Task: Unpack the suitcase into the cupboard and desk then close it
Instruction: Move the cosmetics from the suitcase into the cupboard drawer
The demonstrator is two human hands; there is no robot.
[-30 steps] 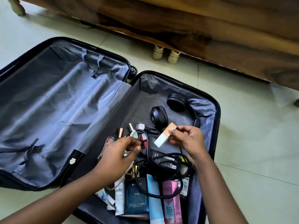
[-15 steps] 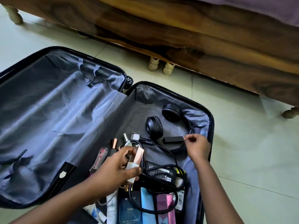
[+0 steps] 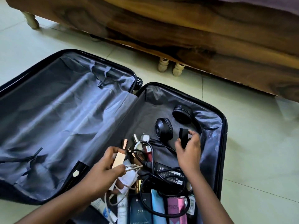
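Pale floor tiles [image 3: 242, 151] ran under everything, and a dark wooden bed frame [image 3: 194, 38] on turned legs stood just beyond the open suitcase [image 3: 224, 126], which lay flat on the floor in front of me with both halves spread. My left hand [image 3: 103, 170] had its fingers curled round a small rose-gold box [image 3: 119, 160] together with a bundle of white cable and plug [image 3: 129, 175], while my right hand [image 3: 188, 150] pinched a small black block [image 3: 183, 137] just beside the black headphones [image 3: 171, 125]. I judged the trouble lay in the tangle: the white cable in my left hand trailed down among the black charger lead [image 3: 161, 183], so lifting it away could have dragged the adapter or the little bottles and lipsticks [image 3: 137, 143] with it and spilled them across the lining. Holding two things in one hand also risked the smooth box slipping loose. As for the case itself, it was a hard black shell with crumpled grey lining; its left half [image 3: 56, 118] held only loose straps, while the right half was crowded near my end with tubes, a blue carton [image 3: 140, 209] and a pink one [image 3: 176, 207]. Unpacking looked far from finished, and nothing had yet reached a cupboard or desk that I could see.
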